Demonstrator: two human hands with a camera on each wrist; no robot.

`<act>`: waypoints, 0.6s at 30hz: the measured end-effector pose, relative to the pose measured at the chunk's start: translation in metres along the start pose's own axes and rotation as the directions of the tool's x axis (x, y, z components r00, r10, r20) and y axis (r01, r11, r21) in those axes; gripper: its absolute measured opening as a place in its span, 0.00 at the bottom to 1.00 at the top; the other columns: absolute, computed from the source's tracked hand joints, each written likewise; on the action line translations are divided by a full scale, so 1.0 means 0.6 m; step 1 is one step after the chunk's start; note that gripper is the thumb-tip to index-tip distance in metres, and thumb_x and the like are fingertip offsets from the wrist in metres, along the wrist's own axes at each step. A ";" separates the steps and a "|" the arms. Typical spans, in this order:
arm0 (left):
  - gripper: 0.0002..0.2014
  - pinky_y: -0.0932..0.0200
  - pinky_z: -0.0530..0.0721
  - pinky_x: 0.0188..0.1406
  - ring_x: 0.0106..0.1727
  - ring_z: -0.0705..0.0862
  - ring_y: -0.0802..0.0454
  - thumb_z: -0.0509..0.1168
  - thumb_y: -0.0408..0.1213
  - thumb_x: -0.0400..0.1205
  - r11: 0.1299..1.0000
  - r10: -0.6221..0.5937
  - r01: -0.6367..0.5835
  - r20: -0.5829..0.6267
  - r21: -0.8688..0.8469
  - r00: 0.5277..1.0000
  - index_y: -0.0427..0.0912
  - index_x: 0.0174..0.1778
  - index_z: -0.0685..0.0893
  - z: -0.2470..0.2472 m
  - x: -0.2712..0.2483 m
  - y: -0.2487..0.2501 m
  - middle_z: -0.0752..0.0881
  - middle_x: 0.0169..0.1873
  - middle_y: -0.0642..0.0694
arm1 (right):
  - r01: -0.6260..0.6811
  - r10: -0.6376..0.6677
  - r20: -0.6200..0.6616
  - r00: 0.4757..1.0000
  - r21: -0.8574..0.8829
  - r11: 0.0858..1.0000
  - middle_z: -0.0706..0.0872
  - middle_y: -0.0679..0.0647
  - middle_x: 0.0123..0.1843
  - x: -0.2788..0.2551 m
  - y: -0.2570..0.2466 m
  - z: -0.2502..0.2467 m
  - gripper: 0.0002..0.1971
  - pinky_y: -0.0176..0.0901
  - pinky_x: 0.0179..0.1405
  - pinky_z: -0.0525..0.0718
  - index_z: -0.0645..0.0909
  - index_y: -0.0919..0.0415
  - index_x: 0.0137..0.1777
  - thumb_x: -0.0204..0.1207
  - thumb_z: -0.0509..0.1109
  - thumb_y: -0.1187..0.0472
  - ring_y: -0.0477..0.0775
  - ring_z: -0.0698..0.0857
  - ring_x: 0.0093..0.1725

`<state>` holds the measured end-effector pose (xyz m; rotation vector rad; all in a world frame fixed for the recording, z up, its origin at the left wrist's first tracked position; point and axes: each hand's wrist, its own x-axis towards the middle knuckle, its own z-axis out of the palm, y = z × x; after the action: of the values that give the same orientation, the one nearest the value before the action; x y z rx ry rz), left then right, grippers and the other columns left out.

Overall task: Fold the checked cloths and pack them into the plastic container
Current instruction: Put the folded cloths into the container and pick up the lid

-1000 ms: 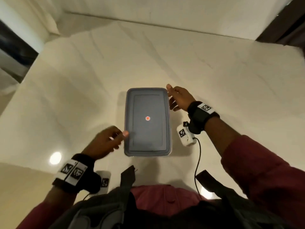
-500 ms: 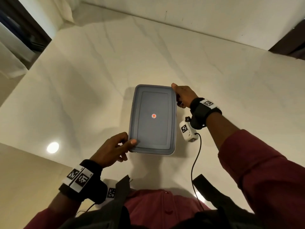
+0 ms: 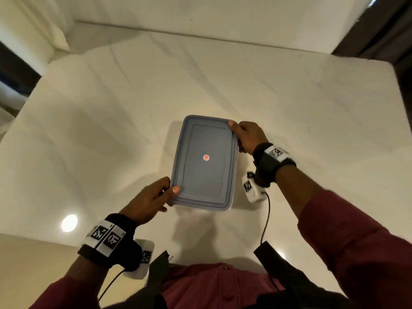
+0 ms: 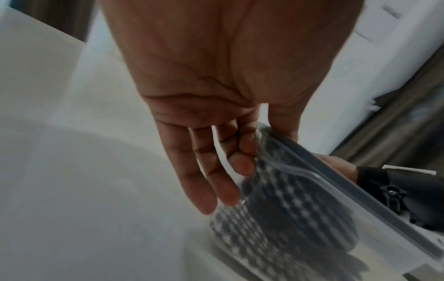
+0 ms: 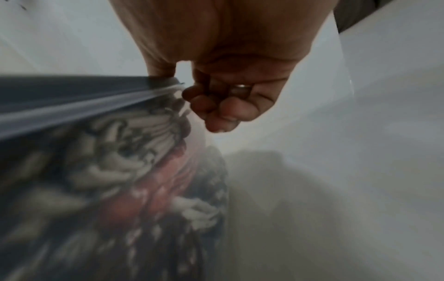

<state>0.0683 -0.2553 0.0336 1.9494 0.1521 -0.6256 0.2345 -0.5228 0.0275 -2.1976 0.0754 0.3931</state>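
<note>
Two hands hold a clear rectangular plastic container [image 3: 230,197] closed by a flat grey lid [image 3: 204,162], above a pale marble-patterned table [image 3: 111,130]. The left hand [image 3: 148,200] pinches the near-left corner, thumb on the lid and fingers [image 4: 242,157] against the clear wall under the rim. The right hand [image 3: 247,136] grips the far-right corner, thumb on the lid edge, fingers [image 5: 223,112] curled beneath the rim. Folded black-and-white and red checked cloths [image 4: 276,205] show through the walls, packed inside.

Hazards, as judged: the grip is on diagonal corners only, so the container may pivot or slip at the smooth rim. Whether the lid is fully seated cannot be told; thumb pressure at one corner could lift an unsealed corner, and bulging cloth could push it open. The cable [image 3: 266,219] beside the right wrist may snag the box edge.
</note>
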 end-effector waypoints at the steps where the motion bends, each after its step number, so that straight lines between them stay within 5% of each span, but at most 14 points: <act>1: 0.27 0.50 0.89 0.44 0.42 0.87 0.52 0.61 0.61 0.80 0.999 0.010 -0.011 0.048 0.039 0.999 0.35 0.42 0.75 0.011 0.010 0.015 0.86 0.37 0.46 | 0.003 -0.007 -0.070 0.998 -0.056 0.998 0.80 0.59 0.31 -0.016 0.019 -0.017 0.27 0.50 0.35 0.82 0.74 0.64 0.39 0.80 0.59 0.37 0.60 0.83 0.30; 6: 0.22 0.50 0.86 0.43 0.41 0.86 0.50 0.58 0.56 0.81 0.985 0.082 -0.107 0.182 0.134 0.980 0.37 0.41 0.72 0.120 0.076 0.098 0.85 0.38 0.43 | 0.034 -0.079 -0.292 0.953 -0.156 0.987 0.75 0.55 0.64 -0.151 0.132 -0.115 0.26 0.50 0.56 0.80 0.73 0.58 0.68 0.77 0.68 0.42 0.57 0.79 0.58; 9: 0.18 0.45 0.85 0.43 0.39 0.87 0.49 0.59 0.52 0.84 0.975 0.141 -0.177 0.243 0.135 0.960 0.41 0.38 0.70 0.219 0.119 0.152 0.82 0.33 0.49 | 0.086 -0.184 -0.348 0.919 -0.278 0.957 0.75 0.55 0.68 -0.242 0.179 -0.171 0.30 0.41 0.64 0.71 0.75 0.56 0.70 0.74 0.66 0.38 0.58 0.75 0.66; 14: 0.20 0.42 0.84 0.41 0.35 0.86 0.47 0.56 0.62 0.81 0.933 0.244 -0.311 0.316 0.180 0.917 0.50 0.34 0.67 0.395 0.183 0.235 0.82 0.30 0.48 | -0.050 -0.136 -0.331 0.934 -0.496 0.867 0.69 0.55 0.79 -0.341 0.249 -0.212 0.31 0.62 0.78 0.63 0.75 0.50 0.72 0.74 0.61 0.34 0.60 0.63 0.81; 18: 0.17 0.50 0.85 0.37 0.36 0.87 0.43 0.59 0.55 0.83 0.949 0.237 -0.294 0.354 0.117 0.905 0.50 0.34 0.67 0.510 0.207 0.299 0.82 0.32 0.49 | -0.165 -0.020 -0.379 0.925 -0.449 0.878 0.60 0.51 0.84 -0.357 0.312 -0.252 0.35 0.59 0.82 0.53 0.66 0.48 0.79 0.75 0.56 0.32 0.54 0.54 0.84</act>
<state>0.1322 -0.6252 0.0174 1.9446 -0.3884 -0.7951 0.0335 -0.7746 0.0354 -2.7437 0.3017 0.0188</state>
